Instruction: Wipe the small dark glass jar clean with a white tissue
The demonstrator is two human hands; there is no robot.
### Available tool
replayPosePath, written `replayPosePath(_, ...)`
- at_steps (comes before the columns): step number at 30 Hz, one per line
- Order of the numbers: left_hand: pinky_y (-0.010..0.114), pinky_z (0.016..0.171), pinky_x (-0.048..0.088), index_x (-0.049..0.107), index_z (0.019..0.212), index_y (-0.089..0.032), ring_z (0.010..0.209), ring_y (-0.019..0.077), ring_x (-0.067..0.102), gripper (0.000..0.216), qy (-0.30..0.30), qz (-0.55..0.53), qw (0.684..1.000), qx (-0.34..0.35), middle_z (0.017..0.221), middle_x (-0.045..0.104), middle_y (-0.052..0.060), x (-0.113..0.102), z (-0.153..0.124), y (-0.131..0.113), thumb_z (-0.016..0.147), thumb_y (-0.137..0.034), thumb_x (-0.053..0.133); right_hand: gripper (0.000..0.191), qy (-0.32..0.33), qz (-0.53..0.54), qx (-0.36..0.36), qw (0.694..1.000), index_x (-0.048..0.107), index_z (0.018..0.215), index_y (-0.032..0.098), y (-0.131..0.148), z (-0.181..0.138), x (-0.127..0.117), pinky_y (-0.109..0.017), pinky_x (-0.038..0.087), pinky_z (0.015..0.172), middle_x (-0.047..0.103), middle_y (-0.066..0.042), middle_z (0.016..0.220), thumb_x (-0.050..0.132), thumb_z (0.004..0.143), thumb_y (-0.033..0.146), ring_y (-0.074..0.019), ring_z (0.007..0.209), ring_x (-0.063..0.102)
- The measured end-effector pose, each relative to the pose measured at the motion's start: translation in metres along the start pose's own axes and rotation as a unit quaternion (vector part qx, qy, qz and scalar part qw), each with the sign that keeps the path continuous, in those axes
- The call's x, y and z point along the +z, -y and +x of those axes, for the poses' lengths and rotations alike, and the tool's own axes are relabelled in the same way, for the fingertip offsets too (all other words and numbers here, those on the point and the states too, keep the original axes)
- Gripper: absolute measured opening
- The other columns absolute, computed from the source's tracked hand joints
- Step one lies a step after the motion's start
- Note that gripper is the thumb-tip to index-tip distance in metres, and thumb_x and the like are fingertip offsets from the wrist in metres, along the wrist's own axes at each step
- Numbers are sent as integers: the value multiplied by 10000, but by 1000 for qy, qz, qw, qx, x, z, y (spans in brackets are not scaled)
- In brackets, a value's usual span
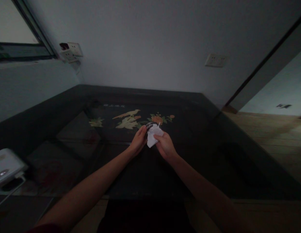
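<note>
Left arm (99,183) and right arm (201,191) converge, fingers (141,131) bent.

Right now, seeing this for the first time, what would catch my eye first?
Probably the white wipe, paper or cloth, in the right hand, bright against the dark table; the left hand seems to hold a dark object beside it. Just beyond the hands, a pale bird and an orange flower decorate the tabletop. A white device stands out at the picture's left edge.
</note>
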State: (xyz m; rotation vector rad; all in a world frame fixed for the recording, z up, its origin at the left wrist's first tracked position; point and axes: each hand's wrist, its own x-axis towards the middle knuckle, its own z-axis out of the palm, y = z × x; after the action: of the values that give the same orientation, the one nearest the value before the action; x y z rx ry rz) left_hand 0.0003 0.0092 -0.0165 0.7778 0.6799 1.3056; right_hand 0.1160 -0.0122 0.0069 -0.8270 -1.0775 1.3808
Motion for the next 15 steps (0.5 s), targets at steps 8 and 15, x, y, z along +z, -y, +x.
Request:
replayPosePath(8,242,748,480,652,972,-166,800,134,611,379,-7,-3,1000,-11,878,673,24,2,-1,-3,762,-475,713,457,127,-445,-104,880,688,1069,175,20,-7,-9,-316,479,897,739,-56,994,410,738,25,-215,989,648)
replayPosePath(15,227,618,438,666,943,-159,708,135,586,416,-33,9,999,-31,836,683,26,4,-1,-6,709,-493,750,347,204,-729,-134,640,652,1132,114,41,-10,-4,-331,464,936,693,-163,1136,389,909,73,-244,1065,634)
